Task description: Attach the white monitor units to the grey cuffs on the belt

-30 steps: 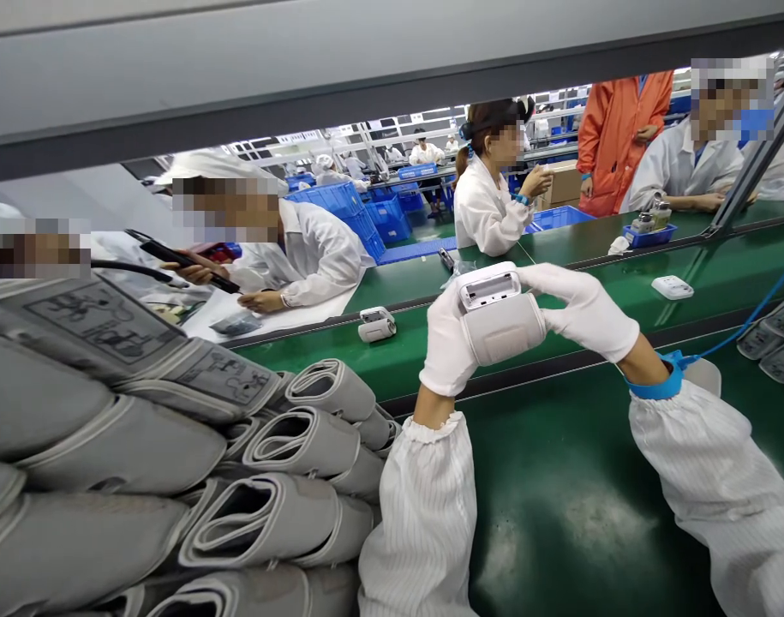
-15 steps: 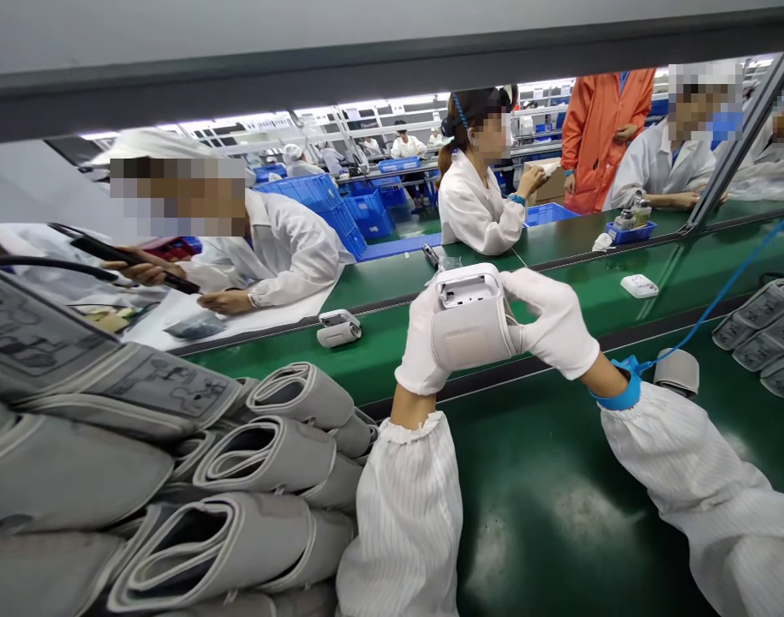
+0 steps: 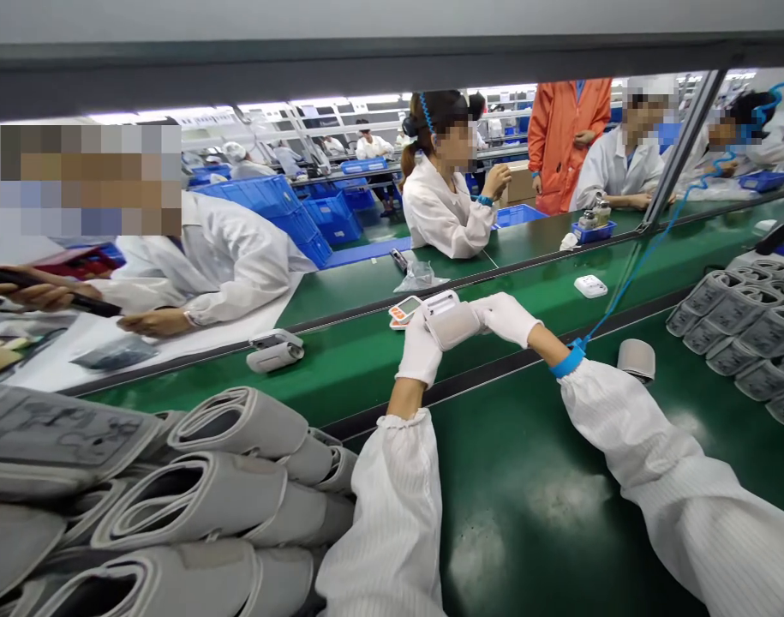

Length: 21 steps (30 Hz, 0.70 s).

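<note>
Both of my gloved hands are out over the green conveyor belt (image 3: 359, 343). Between them is a wrist blood pressure monitor: a white case with a rolled grey cuff (image 3: 456, 326). My left hand (image 3: 420, 350) grips its left side, fingers partly hidden behind it. My right hand (image 3: 508, 319) is closed on the cuff's right edge. Just beyond my left hand lies a white unit with a screen and orange buttons (image 3: 404, 312); whether it touches my hand I cannot tell. Another monitor with its cuff (image 3: 274, 350) sits on the belt to the left.
Rolled grey cuffs (image 3: 237, 428) are stacked high at left, more (image 3: 745, 326) at right. A single cuff (image 3: 637, 359) stands on the green bench. A white unit (image 3: 590, 286) lies on the belt. A blue cord (image 3: 629, 278) runs from my right wrist. Co-workers sit opposite.
My view has swung right. The held monitor and both hands are farther out over the belt and look smaller. The unit with orange buttons now shows beside my left hand.
</note>
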Tool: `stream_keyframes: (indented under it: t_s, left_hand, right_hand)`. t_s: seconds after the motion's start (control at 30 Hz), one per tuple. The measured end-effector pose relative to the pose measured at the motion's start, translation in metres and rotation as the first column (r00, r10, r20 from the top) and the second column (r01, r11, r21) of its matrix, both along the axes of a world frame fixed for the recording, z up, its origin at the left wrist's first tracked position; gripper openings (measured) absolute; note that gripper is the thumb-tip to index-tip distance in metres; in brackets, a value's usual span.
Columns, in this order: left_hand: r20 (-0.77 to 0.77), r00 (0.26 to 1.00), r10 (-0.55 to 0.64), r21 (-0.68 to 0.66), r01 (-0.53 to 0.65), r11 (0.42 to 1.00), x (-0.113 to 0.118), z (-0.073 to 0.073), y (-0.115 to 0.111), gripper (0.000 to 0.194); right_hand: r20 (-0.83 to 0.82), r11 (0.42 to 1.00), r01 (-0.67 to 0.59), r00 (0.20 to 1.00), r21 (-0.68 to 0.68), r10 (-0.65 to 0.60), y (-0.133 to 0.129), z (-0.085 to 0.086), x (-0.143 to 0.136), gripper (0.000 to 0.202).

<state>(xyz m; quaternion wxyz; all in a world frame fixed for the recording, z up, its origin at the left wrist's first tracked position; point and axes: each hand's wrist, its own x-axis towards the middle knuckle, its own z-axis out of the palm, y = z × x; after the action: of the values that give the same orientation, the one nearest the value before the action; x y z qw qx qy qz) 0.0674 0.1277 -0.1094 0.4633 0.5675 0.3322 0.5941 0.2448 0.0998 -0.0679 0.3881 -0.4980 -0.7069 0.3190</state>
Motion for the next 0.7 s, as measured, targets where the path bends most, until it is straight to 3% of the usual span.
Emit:
stream_keyframes:
  t_s: [0.13, 0.27, 0.37, 0.47, 0.53, 0.7]
  left_hand:
    - [-0.047, 0.994, 0.096, 0.011, -0.096, 0.995, 0.016, -0.047, 0.007, 0.048]
    - [-0.157, 0.973, 0.170, 0.024, -0.169, 0.985, 0.024, -0.074, 0.004, 0.059]
    - [-0.220, 0.936, 0.273, 0.051, -0.268, 0.962, 0.025, -0.080, 0.004, 0.056]
    - [-0.279, 0.899, 0.339, 0.069, -0.333, 0.940, 0.024, -0.079, 0.005, 0.036]
    - [-0.315, 0.884, 0.346, 0.067, -0.343, 0.937, 0.022, -0.077, 0.003, 0.027]
    - [-0.371, 0.882, 0.291, 0.019, -0.307, 0.952, 0.019, -0.069, -0.006, 0.033]
  right_hand:
    - [0.079, 0.992, 0.025, 0.997, -0.120, -0.015, 0.004, -0.022, -0.001, 0.038]
    - [0.206, 0.989, 0.118, 0.974, -0.091, -0.097, 0.015, -0.047, -0.005, 0.046]
    - [0.272, 0.962, 0.270, 0.930, -0.045, -0.249, 0.038, -0.056, -0.002, 0.038]
    - [0.305, 0.913, 0.409, 0.868, 0.008, -0.392, 0.068, -0.056, -0.004, 0.036]
    - [0.332, 0.890, 0.455, 0.837, 0.021, -0.435, 0.084, -0.054, -0.008, 0.037]
    - [0.466, 0.836, 0.548, 0.738, 0.009, -0.489, 0.106, -0.042, -0.002, 0.036]
